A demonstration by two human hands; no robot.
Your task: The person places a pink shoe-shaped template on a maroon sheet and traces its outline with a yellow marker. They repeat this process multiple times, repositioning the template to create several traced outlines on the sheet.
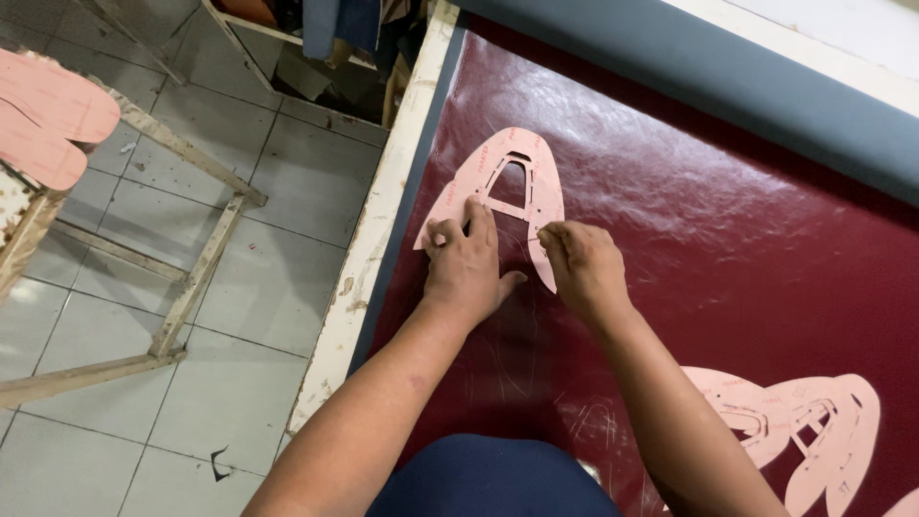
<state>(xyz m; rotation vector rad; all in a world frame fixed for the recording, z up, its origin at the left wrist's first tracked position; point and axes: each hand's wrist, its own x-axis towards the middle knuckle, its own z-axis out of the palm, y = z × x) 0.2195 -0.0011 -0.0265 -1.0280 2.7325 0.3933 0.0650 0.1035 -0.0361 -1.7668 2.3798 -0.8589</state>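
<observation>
Nearest, more pink templates (814, 431) lie at the right edge of the maroon sheet (728, 249). The left hand (466, 268) presses flat, fingers spread, on the pink pattern (498, 177); the right hand (586, 266) pinches its right leg, fingers bunched. No traced outline shows beside it yet. Beyond lies a grey roll (766, 86).

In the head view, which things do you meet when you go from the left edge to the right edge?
Pink cutouts on the wooden frame → wooden frame → tiled floor → pale table edge → left hand → right hand → pink patterns at lower right.
</observation>
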